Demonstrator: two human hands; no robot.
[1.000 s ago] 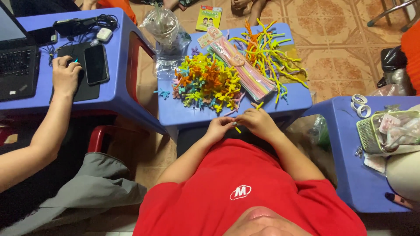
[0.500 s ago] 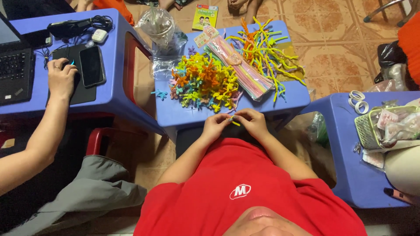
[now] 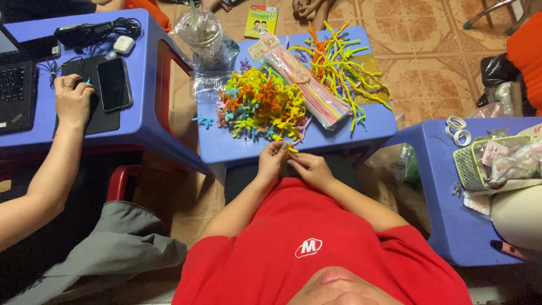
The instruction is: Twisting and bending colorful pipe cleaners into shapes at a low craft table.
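While both hands pinch a yellow pipe cleaner [image 3: 289,149] | left hand [image 3: 272,160], right hand [image 3: 309,166] fingers pressed on it | done: heap of twisted pipe-cleaner shapes [image 3: 259,107] on blue worktop [image 3: 237,148] | left: loose yellow and orange pipe cleaners [image 3: 339,68], packet of straight pipe cleaners [image 3: 307,85]

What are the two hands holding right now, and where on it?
A small yellow pipe-cleaner piece, pinched between the fingertips of the left hand and right hand; which end each grips cannot be told.

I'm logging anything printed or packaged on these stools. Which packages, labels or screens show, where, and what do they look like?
Stick pack: middle stool, long clear sleeve of pastel sticks with a pink round label.
Booklet: floor beyond that stool, yellow-green, cartoon cover.
Phone: left stool, black, screen dark.
Laptop: far left, black, mostly cropped.
Basket: right stool, green, holding clear packets.
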